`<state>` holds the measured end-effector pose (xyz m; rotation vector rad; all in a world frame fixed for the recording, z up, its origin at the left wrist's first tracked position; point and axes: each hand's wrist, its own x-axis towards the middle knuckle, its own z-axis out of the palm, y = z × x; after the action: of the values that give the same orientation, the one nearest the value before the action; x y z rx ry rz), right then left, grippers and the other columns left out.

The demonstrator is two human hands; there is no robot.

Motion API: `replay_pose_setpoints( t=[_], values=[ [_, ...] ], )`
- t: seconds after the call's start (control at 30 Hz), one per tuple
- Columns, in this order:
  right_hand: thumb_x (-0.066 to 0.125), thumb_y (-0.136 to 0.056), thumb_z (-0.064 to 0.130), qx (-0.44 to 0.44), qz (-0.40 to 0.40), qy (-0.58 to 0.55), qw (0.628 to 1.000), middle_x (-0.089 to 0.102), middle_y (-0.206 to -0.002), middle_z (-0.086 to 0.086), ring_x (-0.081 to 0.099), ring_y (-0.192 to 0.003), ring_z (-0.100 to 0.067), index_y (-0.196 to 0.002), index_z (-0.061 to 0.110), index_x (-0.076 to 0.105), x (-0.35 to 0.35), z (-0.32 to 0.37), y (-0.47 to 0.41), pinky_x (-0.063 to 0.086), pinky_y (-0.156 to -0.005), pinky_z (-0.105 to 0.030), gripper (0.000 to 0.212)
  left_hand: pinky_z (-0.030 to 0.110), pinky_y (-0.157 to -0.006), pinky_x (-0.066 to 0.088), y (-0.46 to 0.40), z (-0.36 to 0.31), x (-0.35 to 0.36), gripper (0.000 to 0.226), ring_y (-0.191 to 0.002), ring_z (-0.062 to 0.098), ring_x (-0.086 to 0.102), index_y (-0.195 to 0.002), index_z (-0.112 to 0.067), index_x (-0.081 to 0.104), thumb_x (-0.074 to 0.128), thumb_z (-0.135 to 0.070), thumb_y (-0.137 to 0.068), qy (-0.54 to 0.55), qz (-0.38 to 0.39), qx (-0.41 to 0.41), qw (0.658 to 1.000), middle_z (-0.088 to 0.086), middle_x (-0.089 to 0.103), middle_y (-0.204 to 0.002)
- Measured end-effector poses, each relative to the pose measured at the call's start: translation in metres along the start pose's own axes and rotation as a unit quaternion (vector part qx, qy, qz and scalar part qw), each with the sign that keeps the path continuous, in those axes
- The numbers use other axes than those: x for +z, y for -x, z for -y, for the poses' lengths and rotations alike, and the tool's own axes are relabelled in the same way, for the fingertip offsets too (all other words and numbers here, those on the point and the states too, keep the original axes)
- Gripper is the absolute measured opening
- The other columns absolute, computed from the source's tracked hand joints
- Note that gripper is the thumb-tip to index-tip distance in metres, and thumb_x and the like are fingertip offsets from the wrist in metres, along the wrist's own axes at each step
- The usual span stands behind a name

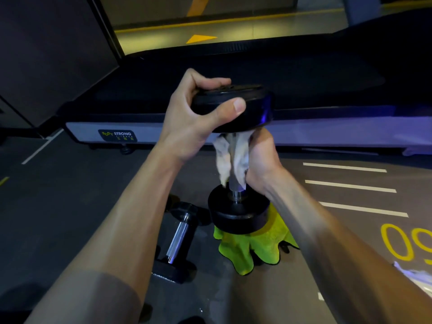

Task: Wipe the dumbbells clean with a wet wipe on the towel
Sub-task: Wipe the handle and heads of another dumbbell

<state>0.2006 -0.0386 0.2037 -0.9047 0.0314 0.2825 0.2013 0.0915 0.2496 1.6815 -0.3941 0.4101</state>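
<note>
On a dark gym floor (93,183) by a treadmill (210,127), we stand the dumbbell (236,160) upright on the green towel (252,249). Our left hand (194,120) clamps its top weight; our right hand (259,157) squeezes the wet wipe (222,155) around the slick steel handle. It looks heavy, so steady it from above.

Two dumbbells (236,160) (177,239), one wet wipe (233,157), one towel (252,249).
</note>
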Motion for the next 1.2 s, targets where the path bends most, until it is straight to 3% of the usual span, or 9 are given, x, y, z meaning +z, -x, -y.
replay_pose_setpoints(
  t=[0.1,0.3,0.47,0.57,0.67,0.8,0.9,1.07,1.2],
  values=[
    [0.056,-0.08,0.04,0.035,0.019,-0.006,0.999,0.031,-0.062,-0.004,0.035,-0.054,-0.016,-0.073,0.019,0.039,0.004,0.0,-0.005,0.031,-0.042,-0.022,0.028,0.026,-0.094,0.054,0.0,0.0,0.0,0.046,-0.118,0.018,0.071,-0.103,-0.016,0.056,0.083,-0.039,-0.073,0.001,0.003,0.005,1.0,0.008,0.072,-0.129],
    [0.041,-0.095,0.027,-0.26,-0.04,0.362,0.894,0.062,-0.083,0.012,0.06,-0.079,0.011,-0.093,0.023,0.052,-0.01,-0.036,0.018,0.043,-0.072,-0.008,0.011,0.031,-0.097,0.055,0.002,0.002,0.001,0.047,-0.117,0.017,0.071,-0.102,-0.019,0.056,0.083,-0.042,-0.072,-0.011,-0.015,0.01,1.0,0.007,0.072,-0.128],
    [0.046,-0.108,0.043,-0.211,0.024,0.478,0.852,0.07,-0.096,0.009,0.066,-0.094,-0.004,-0.11,0.019,0.055,-0.026,-0.028,0.015,0.048,-0.082,-0.032,0.025,0.032,-0.098,0.056,0.004,0.0,-0.002,0.05,-0.117,0.015,0.07,-0.104,-0.018,0.056,0.083,-0.046,-0.072,-0.026,-0.023,-0.001,0.999,0.003,0.072,-0.129],
    [0.042,-0.108,0.043,-0.157,0.122,0.505,0.84,0.064,-0.09,0.019,0.059,-0.086,0.008,-0.093,0.033,0.063,-0.044,-0.015,0.015,0.044,-0.081,-0.021,0.027,0.037,-0.101,0.056,0.006,0.001,-0.004,0.048,-0.119,0.018,0.07,-0.103,-0.02,0.056,0.083,-0.045,-0.072,-0.026,-0.025,0.0,0.999,0.004,0.072,-0.129],
    [0.061,-0.103,0.036,-0.1,0.197,0.555,0.802,0.065,-0.107,0.034,0.059,-0.106,0.014,-0.11,0.041,0.064,-0.065,-0.011,0.015,0.044,-0.091,-0.014,0.009,0.043,-0.103,0.056,0.005,0.001,-0.003,0.046,-0.119,0.02,0.07,-0.103,-0.021,0.057,0.083,-0.045,-0.073,-0.03,-0.028,0.002,0.999,0.004,0.072,-0.129],
    [0.075,-0.088,0.018,-0.064,0.246,0.548,0.797,0.068,-0.13,0.005,0.061,-0.124,-0.007,-0.13,0.019,0.061,-0.082,-0.008,0.013,0.044,-0.112,-0.034,0.044,0.038,-0.103,0.055,0.005,0.0,0.001,0.047,-0.119,0.02,0.07,-0.102,-0.02,0.057,0.084,-0.044,-0.072,-0.03,-0.027,0.008,0.999,0.005,0.073,-0.128],
    [0.077,-0.086,0.028,-0.093,0.214,0.53,0.815,0.073,-0.118,0.002,0.067,-0.115,-0.017,-0.12,0.022,0.067,-0.082,-0.018,0.014,0.049,-0.105,-0.051,0.035,0.04,-0.105,0.055,0.005,-0.002,0.004,0.05,-0.12,0.019,0.07,-0.103,-0.018,0.056,0.084,-0.045,-0.072,-0.037,-0.022,0.007,0.999,0.004,0.073,-0.128],
    [0.072,-0.095,0.044,-0.133,0.164,0.553,0.806,0.074,-0.112,0.016,0.067,-0.105,0.001,-0.116,0.03,0.069,-0.074,-0.024,0.02,0.053,-0.098,-0.034,0.026,0.035,-0.101,0.056,0.004,-0.003,0.004,0.05,-0.118,0.015,0.07,-0.105,-0.018,0.057,0.083,-0.046,-0.073,-0.053,-0.022,-0.003,0.998,0.002,0.073,-0.128],
    [0.069,-0.089,0.039,-0.08,0.226,0.581,0.778,0.066,-0.098,0.015,0.06,-0.091,-0.002,-0.102,0.022,0.065,-0.091,-0.009,0.013,0.051,-0.089,-0.042,0.022,0.038,-0.102,0.056,0.006,-0.002,-0.004,0.05,-0.119,0.017,0.07,-0.105,-0.018,0.056,0.083,-0.046,-0.072,-0.047,-0.029,-0.011,0.998,0.003,0.072,-0.129]
  ],
)
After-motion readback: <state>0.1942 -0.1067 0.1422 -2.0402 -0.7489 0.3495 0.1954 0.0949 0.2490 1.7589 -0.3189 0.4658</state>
